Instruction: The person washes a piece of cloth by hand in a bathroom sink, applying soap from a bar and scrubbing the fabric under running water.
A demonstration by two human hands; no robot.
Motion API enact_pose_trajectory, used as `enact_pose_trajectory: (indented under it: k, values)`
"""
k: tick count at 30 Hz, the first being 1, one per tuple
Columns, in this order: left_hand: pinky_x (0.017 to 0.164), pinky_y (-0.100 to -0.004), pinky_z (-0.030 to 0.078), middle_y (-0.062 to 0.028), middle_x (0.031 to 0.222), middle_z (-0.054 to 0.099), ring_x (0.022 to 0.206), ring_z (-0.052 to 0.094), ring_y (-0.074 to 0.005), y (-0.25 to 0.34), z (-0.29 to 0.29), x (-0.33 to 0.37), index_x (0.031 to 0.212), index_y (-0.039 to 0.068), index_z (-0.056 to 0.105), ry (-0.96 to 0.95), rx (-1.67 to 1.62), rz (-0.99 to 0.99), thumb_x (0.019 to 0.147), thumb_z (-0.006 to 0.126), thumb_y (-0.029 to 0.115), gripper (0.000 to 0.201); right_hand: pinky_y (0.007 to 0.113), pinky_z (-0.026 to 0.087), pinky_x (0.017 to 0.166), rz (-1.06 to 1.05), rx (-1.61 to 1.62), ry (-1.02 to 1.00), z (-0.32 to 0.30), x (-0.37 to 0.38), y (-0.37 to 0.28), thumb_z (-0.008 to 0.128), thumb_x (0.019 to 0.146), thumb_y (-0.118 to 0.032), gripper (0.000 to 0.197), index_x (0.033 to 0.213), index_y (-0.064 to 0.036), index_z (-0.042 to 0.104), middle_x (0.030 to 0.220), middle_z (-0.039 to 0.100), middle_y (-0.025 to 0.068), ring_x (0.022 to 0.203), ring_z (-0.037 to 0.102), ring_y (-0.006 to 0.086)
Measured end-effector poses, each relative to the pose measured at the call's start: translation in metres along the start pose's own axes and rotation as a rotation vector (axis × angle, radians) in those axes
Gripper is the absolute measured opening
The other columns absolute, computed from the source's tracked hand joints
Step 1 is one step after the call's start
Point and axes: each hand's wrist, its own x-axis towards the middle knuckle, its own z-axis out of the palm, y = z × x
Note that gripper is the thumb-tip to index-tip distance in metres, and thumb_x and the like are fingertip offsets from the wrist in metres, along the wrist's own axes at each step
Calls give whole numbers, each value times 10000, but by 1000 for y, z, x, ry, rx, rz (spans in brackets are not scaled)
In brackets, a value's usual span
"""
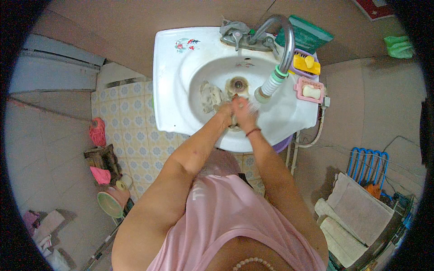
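Note:
Inside the white washbasin [169, 108], both hands meet just below the drain [237, 85]. My left hand [225, 111] is closed, with a wet whitish cloth [209, 97] bunched against it on the left side of the bowl. Pressed close beside it is my right hand [244, 110], its fingers smeared by motion, so their grip does not show. A pale bit shows between the two wrists; whether it belongs to the cloth I cannot tell. The curved metal faucet [288, 43] ends in a white and green nozzle [271, 83] above and right of my right hand.
A pink dish with white soap [312, 92] and a purple tray with a yellow item [307, 63] sit on the basin's right rim. A grey rag [235, 27] lies by the faucet handles. Blue hangers [368, 165] and towels [355, 212] are at right, a bucket [112, 202] at left.

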Motion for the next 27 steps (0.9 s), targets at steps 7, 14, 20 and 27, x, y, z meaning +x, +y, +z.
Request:
enact_pose_trajectory:
  k: [7, 14, 20, 27]
  values:
    - [783, -414, 392, -106, 1040, 489, 901, 501, -247, -6, 14, 12, 1068, 57, 418, -62, -240, -156, 824, 320, 381, 418, 294, 409, 626, -134, -518, 163, 88, 34, 154, 447, 778, -177, 173, 897, -55, 480, 813, 527, 123, 742, 514, 236]
    - [848, -396, 341, -97, 1078, 463, 978, 450, -243, 13, 11, -3, 1108, 84, 388, -70, -201, -107, 814, 265, 455, 489, 366, 404, 671, -64, 348, -31, 2, -13, 5, 524, 707, -221, 227, 886, -84, 496, 848, 544, 135, 785, 513, 299]
    - [851, -401, 335, -97, 1070, 467, 976, 451, -245, 39, 35, -42, 1098, 84, 400, 108, 54, -218, 808, 269, 467, 498, 387, 409, 558, -146, 97, -131, -2, -6, -23, 505, 711, -337, 212, 704, -128, 540, 715, 550, 148, 693, 524, 319]
    - [857, -411, 324, -99, 1055, 477, 974, 454, -250, 12, 14, -10, 1091, 83, 410, -34, -210, -181, 804, 285, 455, 487, 308, 403, 669, 5, 301, 292, 61, 37, 89, 518, 729, -311, 325, 826, -1, 532, 705, 553, 159, 712, 538, 243]
